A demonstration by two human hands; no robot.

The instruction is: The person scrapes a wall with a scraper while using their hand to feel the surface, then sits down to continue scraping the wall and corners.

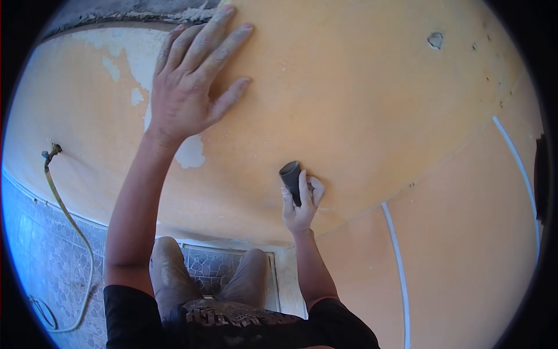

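Fingers spread, my left hand (pixel 189 87) lies against the orange wall (pixel 349 104) near its top left edge, beside a patch of peeled pale paint (pixel 190 152). It holds nothing, and its fingers look dusty. Lower and to the right, my right hand (pixel 303 203) grips a dark, rolled sheet (pixel 291 177) shaped like a short tube. The roll's open end points up, and its side is close to the wall; whether it touches cannot be made out.
A tap (pixel 52 152) with a yellowish hose (pixel 74 224) is at the left. Patterned tiles (pixel 52 244) lie below. Two pale strips (pixel 397 262) run down the wall at the right. A small hole (pixel 435 40) marks the upper wall.
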